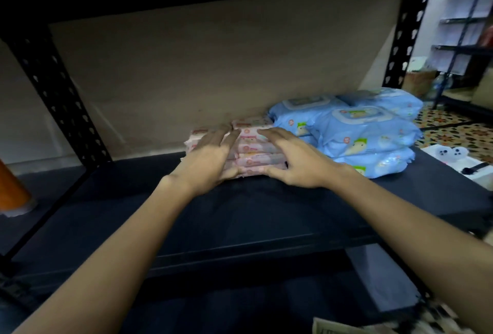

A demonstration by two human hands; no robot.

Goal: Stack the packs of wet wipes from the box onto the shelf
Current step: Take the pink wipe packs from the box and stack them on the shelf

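The pink packs of wet wipes (257,147) sit in a small stack on the dark shelf (240,213), toward the far side, near the brown back board (213,61). Another short pink pile (197,136) is touching it on the left. The left hand (210,157) lies over the left side of the stack with its fingers nearly straight, pressing and not gripping. The right hand (293,159) has its fingers flat on top and its thumb on the near edge at the bottom, so it is open too. The job now looks like tidying the stack. To do it well, the person should push gently from both sides at once, so the soft packs line up and do not slip. Just beside the stack on the right are big blue packs (354,131), piled up; the pink stack should stay snug against them without bumping them over.
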